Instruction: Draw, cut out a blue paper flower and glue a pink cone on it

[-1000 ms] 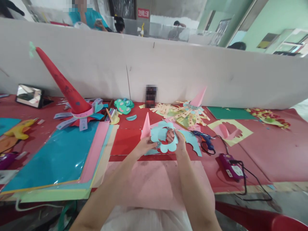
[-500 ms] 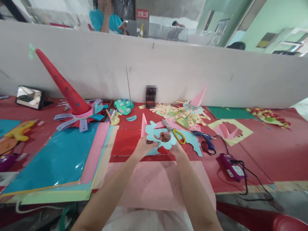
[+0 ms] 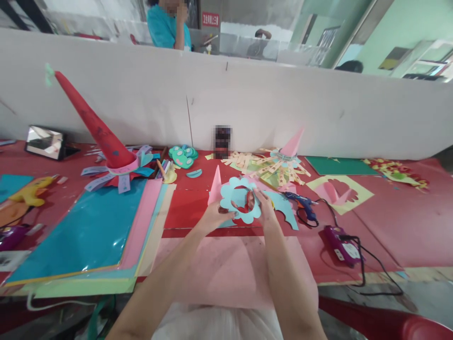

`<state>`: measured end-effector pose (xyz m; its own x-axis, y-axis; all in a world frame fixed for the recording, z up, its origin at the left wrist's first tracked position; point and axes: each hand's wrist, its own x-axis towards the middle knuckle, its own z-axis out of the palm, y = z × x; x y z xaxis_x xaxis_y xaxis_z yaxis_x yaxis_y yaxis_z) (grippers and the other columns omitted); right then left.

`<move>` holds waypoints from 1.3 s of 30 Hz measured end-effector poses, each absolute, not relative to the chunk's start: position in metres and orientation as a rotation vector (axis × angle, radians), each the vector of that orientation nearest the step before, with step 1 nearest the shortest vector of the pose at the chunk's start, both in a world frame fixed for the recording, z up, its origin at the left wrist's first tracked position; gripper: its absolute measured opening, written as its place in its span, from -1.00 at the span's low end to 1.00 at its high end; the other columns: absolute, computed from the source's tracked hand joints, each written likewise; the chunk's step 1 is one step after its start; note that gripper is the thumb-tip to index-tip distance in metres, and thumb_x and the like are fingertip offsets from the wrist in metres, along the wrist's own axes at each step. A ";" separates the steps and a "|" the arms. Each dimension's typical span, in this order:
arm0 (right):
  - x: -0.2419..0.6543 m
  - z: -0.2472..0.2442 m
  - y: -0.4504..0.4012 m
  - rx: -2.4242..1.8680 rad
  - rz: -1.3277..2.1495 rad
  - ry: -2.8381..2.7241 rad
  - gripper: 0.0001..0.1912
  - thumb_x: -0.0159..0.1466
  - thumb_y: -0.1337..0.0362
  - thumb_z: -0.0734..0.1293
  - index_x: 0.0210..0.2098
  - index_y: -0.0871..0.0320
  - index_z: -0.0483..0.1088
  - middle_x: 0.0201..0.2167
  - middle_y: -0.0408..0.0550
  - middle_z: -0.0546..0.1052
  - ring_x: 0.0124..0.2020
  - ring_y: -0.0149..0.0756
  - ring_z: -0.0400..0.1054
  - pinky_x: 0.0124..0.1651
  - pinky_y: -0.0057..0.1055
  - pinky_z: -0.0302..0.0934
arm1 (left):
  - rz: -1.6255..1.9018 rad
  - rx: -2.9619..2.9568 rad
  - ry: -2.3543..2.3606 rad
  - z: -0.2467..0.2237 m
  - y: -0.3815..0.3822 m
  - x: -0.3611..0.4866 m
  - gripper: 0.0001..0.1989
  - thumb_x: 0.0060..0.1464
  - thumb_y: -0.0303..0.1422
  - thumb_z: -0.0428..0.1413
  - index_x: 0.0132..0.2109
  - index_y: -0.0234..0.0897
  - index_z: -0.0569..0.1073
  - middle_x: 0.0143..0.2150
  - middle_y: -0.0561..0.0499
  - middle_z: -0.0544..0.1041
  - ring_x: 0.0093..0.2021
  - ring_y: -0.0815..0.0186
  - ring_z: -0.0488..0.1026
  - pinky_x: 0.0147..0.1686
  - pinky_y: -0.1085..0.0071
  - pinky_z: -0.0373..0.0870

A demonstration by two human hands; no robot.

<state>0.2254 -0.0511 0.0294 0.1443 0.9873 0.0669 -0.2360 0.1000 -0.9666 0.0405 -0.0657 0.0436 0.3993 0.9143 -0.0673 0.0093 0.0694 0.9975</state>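
Observation:
A light blue paper flower ring [image 3: 229,186] with a scalloped edge and a round hole stands tilted between my hands. My right hand [image 3: 265,206] grips its right edge. At its lower left, the thumb of my left hand [image 3: 213,216] meets the ring. A pink paper cone [image 3: 215,186], point up, rises from my left hand's fingers; its base is hidden. Behind my right hand, only a bit of the yellow-handled scissors shows. A light blue paper offcut [image 3: 288,212] and a red sheet [image 3: 182,210] lie beneath and around.
A blue glue gun [image 3: 300,205] and a purple corded box [image 3: 341,248] are on the right. Farther back stands a pink cone with a fringed paper base [image 3: 292,144]. On the left, a tall red cone hat [image 3: 95,127] stands near stacked coloured sheets [image 3: 88,231]. A white partition [image 3: 148,99] runs behind.
The flower ring has turned upright to face me, and its hole shows more fully. My right hand has moved up its right edge, now covering most of the scissors.

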 end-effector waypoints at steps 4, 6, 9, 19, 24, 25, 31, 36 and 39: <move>0.225 0.028 -0.052 -0.932 1.154 -0.762 -0.62 0.00 0.01 0.44 -0.56 0.10 0.22 -0.65 -0.26 0.32 -0.67 -0.50 0.16 -0.63 -0.51 0.10 | 0.897 1.304 1.008 0.042 -0.063 0.041 -0.72 -0.22 -0.18 0.30 -0.40 -0.30 0.50 -0.45 0.02 0.55 -0.42 0.29 0.50 -0.32 0.37 0.43; 0.224 0.028 -0.052 -0.877 1.169 -0.645 -0.65 -0.05 0.10 0.49 -0.56 0.12 0.26 -0.63 -0.25 0.37 -0.64 -0.51 0.22 -0.59 -0.54 0.15 | 0.926 1.293 1.042 0.043 -0.062 0.042 -0.69 -0.23 -0.13 0.29 -0.43 -0.29 0.48 -0.51 0.03 0.52 -0.44 0.28 0.50 -0.36 0.38 0.42; 0.224 0.029 -0.053 -0.833 1.180 -0.598 -0.69 -0.08 0.16 0.50 -0.56 0.12 0.29 -0.61 -0.26 0.41 -0.61 -0.52 0.26 -0.55 -0.57 0.19 | 0.981 1.278 1.075 0.045 -0.061 0.042 -0.63 -0.21 -0.05 0.25 -0.47 -0.29 0.44 -0.56 0.06 0.48 -0.47 0.28 0.49 -0.41 0.40 0.42; 0.220 0.033 -0.053 -0.899 1.047 -0.634 -0.61 -0.02 -0.03 0.43 -0.61 0.14 0.29 -0.71 -0.27 0.30 -0.69 -0.52 0.15 -0.63 -0.53 0.12 | 1.060 1.288 1.063 0.048 -0.063 0.042 -0.55 -0.29 0.02 0.25 -0.48 -0.29 0.40 -0.56 0.12 0.40 -0.51 0.35 0.43 -0.44 0.39 0.46; 0.221 0.036 -0.056 -0.897 0.927 -0.689 -0.64 0.00 0.08 0.44 -0.62 0.14 0.23 -0.72 -0.32 0.18 -0.70 -0.57 0.03 -0.66 -0.56 -0.03 | 1.118 1.315 1.077 0.049 -0.061 0.041 -0.55 -0.26 0.00 0.25 -0.58 -0.27 0.28 -0.62 0.15 0.30 -0.56 0.41 0.36 -0.48 0.43 0.44; 0.221 0.035 -0.057 -0.900 0.929 -0.705 -0.65 0.01 0.08 0.43 -0.61 0.13 0.23 -0.72 -0.32 0.15 -0.71 -0.57 0.00 -0.67 -0.56 -0.07 | 1.140 1.320 1.083 0.050 -0.061 0.040 -0.54 -0.24 0.00 0.23 -0.58 -0.27 0.25 -0.62 0.15 0.27 -0.56 0.42 0.34 -0.48 0.45 0.42; 0.223 0.032 -0.059 -0.933 0.980 -0.813 -0.67 0.03 0.05 0.39 -0.57 0.12 0.24 -0.71 -0.34 0.09 -0.75 -0.59 -0.11 -0.72 -0.55 -0.19 | 1.284 1.386 1.132 0.049 -0.059 0.033 -0.56 0.00 0.02 0.05 -0.55 -0.24 0.21 -0.59 0.14 0.18 -0.55 0.44 0.21 -0.50 0.51 0.31; 0.220 0.029 -0.060 -1.003 1.024 -0.845 -0.61 0.03 0.00 0.41 -0.55 0.11 0.18 -0.69 -0.35 0.06 -0.75 -0.59 -0.14 -0.74 -0.57 -0.21 | 1.315 1.474 1.161 0.048 -0.056 0.026 -0.56 0.07 -0.03 0.03 -0.56 -0.24 0.17 -0.60 0.14 0.14 -0.55 0.43 0.14 -0.52 0.52 0.17; 0.218 0.029 -0.060 -1.040 1.020 -0.849 -0.58 0.01 0.00 0.43 -0.56 0.11 0.15 -0.70 -0.37 0.00 -0.75 -0.61 -0.20 -0.76 -0.58 -0.26 | 1.328 1.502 1.169 0.049 -0.055 0.025 -0.56 0.08 -0.06 0.04 -0.57 -0.25 0.17 -0.61 0.14 0.13 -0.56 0.44 0.12 -0.54 0.51 0.11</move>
<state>0.2180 -0.0603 0.0288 0.3089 0.9473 0.0845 -0.2545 0.1680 -0.9524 0.0252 -0.0554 0.0487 0.0226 0.9669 0.2542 0.1291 -0.2550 0.9583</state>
